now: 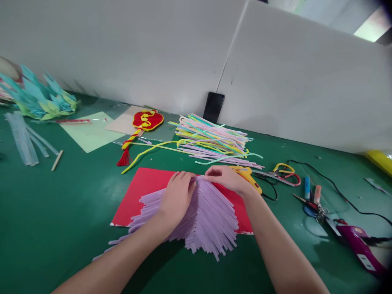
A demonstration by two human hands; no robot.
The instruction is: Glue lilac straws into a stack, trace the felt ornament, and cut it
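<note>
A fan of lilac pipe cleaners point(214, 216), laid in a herringbone like a leaf or feather, lies over a red sheet point(150, 179) in front of me. My left hand point(177, 194) rests on its upper left part, fingers curled over the top near the centre line. At the tip, my right hand point(225, 177) pinches the upper end of the lilac piece between thumb and finger. Just behind my right hand lies a yellow glue gun point(249, 177), partly hidden by it. The left half of the lilac piece is partly covered by my left hand and forearm.
Behind lies a pile of coloured pipe cleaners point(214, 136), with a phone point(213, 107) against the wall. A red and yellow fan ornament point(148, 120) is left of the pile. On the right are scissors point(286, 173), a black cable point(330, 183) and a purple tool point(361, 249).
</note>
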